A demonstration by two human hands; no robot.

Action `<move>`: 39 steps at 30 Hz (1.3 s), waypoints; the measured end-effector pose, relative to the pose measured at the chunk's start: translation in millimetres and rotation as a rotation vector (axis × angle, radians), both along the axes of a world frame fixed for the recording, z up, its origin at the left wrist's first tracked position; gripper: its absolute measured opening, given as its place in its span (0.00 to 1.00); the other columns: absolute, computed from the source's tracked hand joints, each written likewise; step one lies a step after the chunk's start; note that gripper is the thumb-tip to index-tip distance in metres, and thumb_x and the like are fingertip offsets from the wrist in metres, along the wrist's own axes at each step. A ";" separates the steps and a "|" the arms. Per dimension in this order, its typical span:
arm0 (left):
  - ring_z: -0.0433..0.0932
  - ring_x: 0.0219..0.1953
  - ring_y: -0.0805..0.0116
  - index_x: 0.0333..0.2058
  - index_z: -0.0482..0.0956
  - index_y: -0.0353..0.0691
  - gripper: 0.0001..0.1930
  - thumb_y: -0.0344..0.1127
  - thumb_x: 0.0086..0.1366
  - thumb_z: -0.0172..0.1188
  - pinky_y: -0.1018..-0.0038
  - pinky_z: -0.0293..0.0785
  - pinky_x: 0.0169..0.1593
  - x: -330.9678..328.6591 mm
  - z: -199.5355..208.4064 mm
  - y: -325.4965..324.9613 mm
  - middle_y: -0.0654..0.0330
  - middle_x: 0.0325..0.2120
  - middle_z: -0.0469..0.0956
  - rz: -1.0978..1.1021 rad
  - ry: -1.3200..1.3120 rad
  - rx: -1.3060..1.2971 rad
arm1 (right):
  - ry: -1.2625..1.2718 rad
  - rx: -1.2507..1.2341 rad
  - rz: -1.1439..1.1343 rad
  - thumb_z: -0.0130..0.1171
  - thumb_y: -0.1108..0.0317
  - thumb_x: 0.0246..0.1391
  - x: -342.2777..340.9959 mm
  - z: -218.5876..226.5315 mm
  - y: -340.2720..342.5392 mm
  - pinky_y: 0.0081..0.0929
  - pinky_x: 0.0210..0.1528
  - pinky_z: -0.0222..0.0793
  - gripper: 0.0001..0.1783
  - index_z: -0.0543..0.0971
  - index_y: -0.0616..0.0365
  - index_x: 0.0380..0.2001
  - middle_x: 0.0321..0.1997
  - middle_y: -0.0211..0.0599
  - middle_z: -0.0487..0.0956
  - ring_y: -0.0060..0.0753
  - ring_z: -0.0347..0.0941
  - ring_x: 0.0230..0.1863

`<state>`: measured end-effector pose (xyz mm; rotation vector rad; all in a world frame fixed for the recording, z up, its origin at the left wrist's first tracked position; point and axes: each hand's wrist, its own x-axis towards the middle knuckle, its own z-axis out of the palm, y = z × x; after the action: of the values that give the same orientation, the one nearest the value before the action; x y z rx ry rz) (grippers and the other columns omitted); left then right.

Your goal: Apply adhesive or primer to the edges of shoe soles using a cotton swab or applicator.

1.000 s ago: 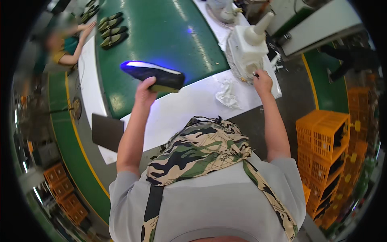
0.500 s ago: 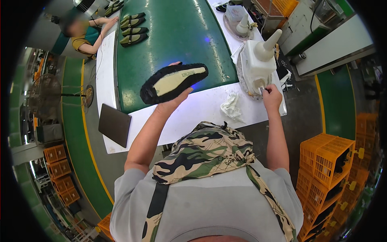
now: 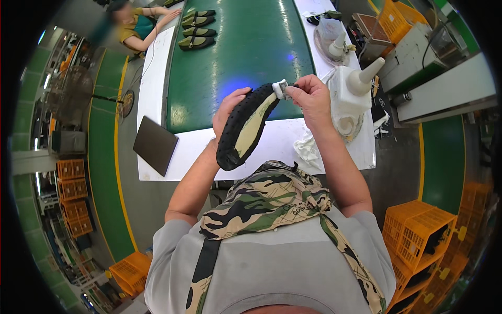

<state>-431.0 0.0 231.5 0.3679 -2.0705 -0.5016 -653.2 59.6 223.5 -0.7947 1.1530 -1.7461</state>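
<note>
My left hand (image 3: 228,107) is closed around the outer side of a black shoe upper (image 3: 230,141), held above the near edge of the table. Its underside faces up, showing a pale insole (image 3: 246,137). The thumb and fingers of my right hand (image 3: 315,99) pinch a small white applicator (image 3: 280,89) with a greyish part by the fingers. That applicator touches the upper's far end, on the right. Beside my right hand stands a white plastic container (image 3: 348,94) with a cone-shaped spout and an opening in its near side.
Crumpled white cloth (image 3: 308,147) lies on the white table edge (image 3: 196,157). A dark flat panel (image 3: 155,146) is at left. Several green-and-black shoes (image 3: 197,43) sit on the green belt (image 3: 240,52). A co-worker (image 3: 137,31) is at far left; orange crates (image 3: 418,233) stack at right.
My right hand has left the container's opening and moved left to the shoe upper with the white applicator. My left hand has turned the upper more upright, its far end toward my right hand.
</note>
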 end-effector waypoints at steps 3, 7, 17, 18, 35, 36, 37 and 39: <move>0.74 0.56 0.52 0.58 0.64 0.37 0.41 0.28 0.47 0.78 0.65 0.74 0.57 5.6 0.1 3.5 0.45 0.53 0.72 0.033 0.010 -0.001 | 0.002 0.010 0.003 0.67 0.75 0.51 8.3 0.2 -7.2 0.15 0.26 0.65 0.09 0.75 0.56 0.30 0.25 0.25 0.77 0.14 0.70 0.25; 0.74 0.56 0.53 0.56 0.66 0.37 0.40 0.27 0.45 0.78 0.66 0.74 0.56 11.7 -9.2 2.7 0.45 0.52 0.73 0.068 0.029 0.011 | -0.002 0.024 0.081 0.67 0.75 0.50 14.9 5.0 -10.9 0.15 0.27 0.65 0.09 0.75 0.57 0.30 0.25 0.26 0.77 0.14 0.70 0.26; 0.77 0.53 0.59 0.53 0.70 0.36 0.36 0.24 0.44 0.77 0.69 0.74 0.56 10.8 -22.6 5.0 0.49 0.52 0.75 0.144 0.038 0.107 | -0.074 -0.040 0.278 0.67 0.78 0.48 36.4 42.3 -2.5 0.15 0.29 0.67 0.10 0.75 0.60 0.30 0.27 0.29 0.78 0.16 0.72 0.26; 0.77 0.53 0.59 0.53 0.70 0.36 0.36 0.24 0.44 0.77 0.69 0.74 0.56 10.9 -24.1 5.0 0.49 0.52 0.75 0.153 0.039 0.106 | -0.073 -0.042 0.303 0.68 0.78 0.48 37.9 46.4 -1.1 0.14 0.28 0.65 0.10 0.75 0.59 0.30 0.28 0.28 0.78 0.16 0.71 0.26; 0.76 0.53 0.55 0.53 0.71 0.35 0.34 0.26 0.46 0.76 0.66 0.74 0.56 8.4 -16.3 14.2 0.51 0.51 0.75 0.236 0.018 0.124 | 0.086 -0.047 0.377 0.67 0.77 0.48 32.7 54.4 -10.9 0.15 0.27 0.65 0.09 0.76 0.60 0.29 0.27 0.30 0.79 0.16 0.71 0.26; 0.76 0.53 0.56 0.53 0.71 0.35 0.33 0.26 0.47 0.76 0.66 0.73 0.56 7.4 -10.9 16.0 0.51 0.51 0.75 0.248 -0.023 0.097 | 0.072 -0.072 0.415 0.67 0.78 0.48 33.7 60.6 -8.8 0.15 0.27 0.65 0.09 0.76 0.60 0.29 0.27 0.30 0.79 0.16 0.71 0.26; 0.76 0.52 0.59 0.53 0.71 0.36 0.32 0.25 0.47 0.74 0.67 0.73 0.56 5.2 -8.2 19.1 0.53 0.50 0.75 0.237 -0.010 0.146 | 0.075 -0.075 0.424 0.67 0.78 0.48 34.3 65.7 -6.9 0.15 0.27 0.65 0.09 0.76 0.60 0.29 0.27 0.30 0.79 0.16 0.71 0.26; 0.76 0.52 0.61 0.53 0.71 0.37 0.33 0.25 0.47 0.74 0.67 0.73 0.56 4.0 -6.5 25.4 0.54 0.50 0.75 0.247 -0.021 0.248 | 0.071 -0.081 0.449 0.67 0.78 0.48 36.3 73.9 -5.0 0.15 0.28 0.66 0.09 0.76 0.61 0.29 0.27 0.30 0.79 0.17 0.72 0.26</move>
<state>-427.0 25.5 225.0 0.7672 -1.9521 -0.6062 -617.0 54.6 297.4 -1.0794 0.8685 -1.4034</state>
